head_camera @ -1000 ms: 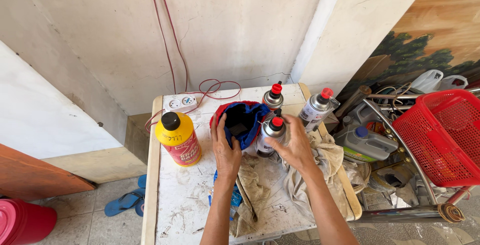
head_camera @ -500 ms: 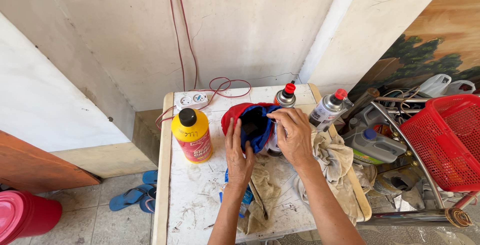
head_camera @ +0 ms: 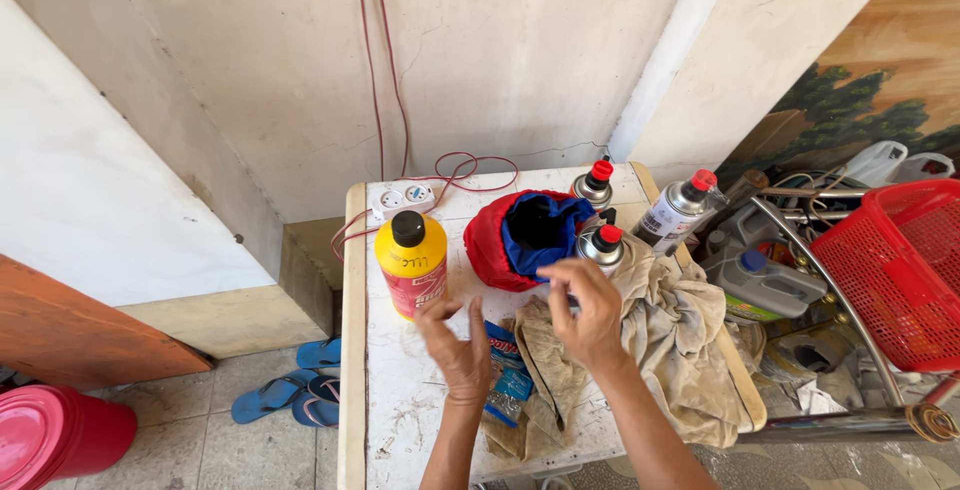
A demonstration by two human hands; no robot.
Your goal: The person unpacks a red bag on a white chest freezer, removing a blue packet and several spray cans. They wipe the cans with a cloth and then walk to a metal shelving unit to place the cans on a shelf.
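Note:
A red bag with blue lining (head_camera: 490, 240) lies open on the small white table (head_camera: 400, 400). The fingertips of my right hand (head_camera: 588, 312) are closed at the blue rim of the bag, just below a silver spray can with a red cap (head_camera: 601, 244). Left of it, my left hand (head_camera: 455, 342) hovers with fingers apart and holds nothing, above a blue packet (head_camera: 510, 375). A yellow bottle with a black cap (head_camera: 412, 262) stands left of the bag. Dirty beige rags (head_camera: 680, 340) lie under and to the right of my hands.
Two more red-capped spray cans (head_camera: 594, 182) (head_camera: 680, 208) stand at the table's back right. A white power strip (head_camera: 403, 198) with red cable sits at the back. A red basket (head_camera: 890, 270) and grey jug (head_camera: 765, 285) are to the right. Blue flip-flops (head_camera: 290, 400) and a pink bucket (head_camera: 55, 440) are on the floor.
Both hands have drawn back from the bag toward me. My left hand came off the bag's side and opened. The spray can beside the bag is uncovered again.

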